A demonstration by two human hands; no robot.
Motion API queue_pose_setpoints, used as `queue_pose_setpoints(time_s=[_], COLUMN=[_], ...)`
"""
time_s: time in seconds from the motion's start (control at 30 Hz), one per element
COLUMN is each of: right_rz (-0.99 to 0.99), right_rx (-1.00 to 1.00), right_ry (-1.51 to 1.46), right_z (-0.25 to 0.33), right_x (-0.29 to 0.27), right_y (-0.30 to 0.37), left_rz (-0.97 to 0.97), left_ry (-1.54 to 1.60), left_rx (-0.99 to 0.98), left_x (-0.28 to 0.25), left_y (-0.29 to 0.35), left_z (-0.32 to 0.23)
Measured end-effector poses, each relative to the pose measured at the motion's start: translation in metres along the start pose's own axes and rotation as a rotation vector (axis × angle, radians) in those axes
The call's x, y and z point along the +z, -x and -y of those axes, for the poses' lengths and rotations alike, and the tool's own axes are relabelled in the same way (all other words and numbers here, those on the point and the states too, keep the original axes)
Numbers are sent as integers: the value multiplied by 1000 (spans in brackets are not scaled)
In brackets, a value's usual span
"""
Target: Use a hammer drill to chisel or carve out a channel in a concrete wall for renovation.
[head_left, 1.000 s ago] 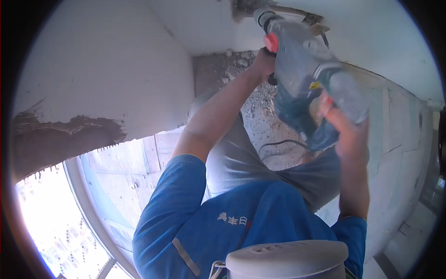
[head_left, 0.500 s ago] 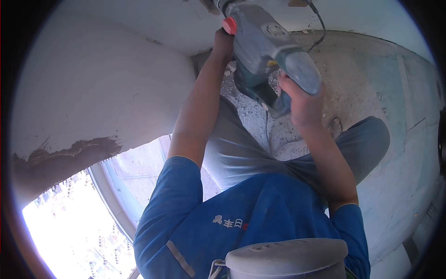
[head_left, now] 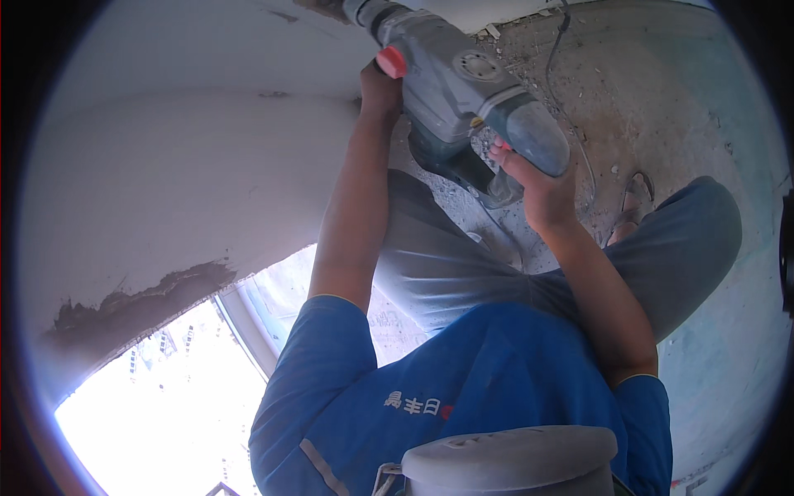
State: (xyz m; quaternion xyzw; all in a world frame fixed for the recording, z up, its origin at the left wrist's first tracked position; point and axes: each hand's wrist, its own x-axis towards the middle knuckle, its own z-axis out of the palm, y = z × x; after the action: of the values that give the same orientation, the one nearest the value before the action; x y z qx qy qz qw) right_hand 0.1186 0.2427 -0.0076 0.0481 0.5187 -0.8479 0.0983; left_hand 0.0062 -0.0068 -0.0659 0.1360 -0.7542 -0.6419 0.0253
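A large grey and dark green rotary hammer (head_left: pixel 451 87) with a red knob points up and to the left. Its front end meets the wall at a broken brown patch (head_left: pixel 324 7); the tip is out of sight. My left hand (head_left: pixel 380 93) holds the tool near its front, beside the red knob, with most fingers hidden behind the body. At the back, my right hand (head_left: pixel 547 192) is closed round the rear handle, its thumb side next to the grey end cap.
White wall (head_left: pixel 190 174) fills the left, its lower edge chipped beside a bright opening (head_left: pixel 165 405). Rubble (head_left: pixel 529 66) litters the dusty floor. A cable (head_left: pixel 550 70) runs past my sandalled foot (head_left: pixel 635 198). My bent legs (head_left: pixel 447 256) are below the tool.
The tool now appears slightly farther left, with both hands still on it. More of the broken wall patch shows at its front, and my right knee and foot have come further into view.
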Motion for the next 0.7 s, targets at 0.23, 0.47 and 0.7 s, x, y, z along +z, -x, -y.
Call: queue_pose_setpoints(time_s=[0.23, 0.47, 0.7], right_rz=[9, 86, 150], right_rx=[-300, -351, -242], right_ry=[300, 395, 373], right_z=[6, 34, 24], right_x=[42, 30, 25], right_y=[-14, -13, 7], left_rz=[127, 271, 274], left_ry=[620, 424, 765], left_rx=[-186, -162, -148], left_x=[-19, -4, -1], left_y=[-24, -8, -1], left_z=[5, 3, 11])
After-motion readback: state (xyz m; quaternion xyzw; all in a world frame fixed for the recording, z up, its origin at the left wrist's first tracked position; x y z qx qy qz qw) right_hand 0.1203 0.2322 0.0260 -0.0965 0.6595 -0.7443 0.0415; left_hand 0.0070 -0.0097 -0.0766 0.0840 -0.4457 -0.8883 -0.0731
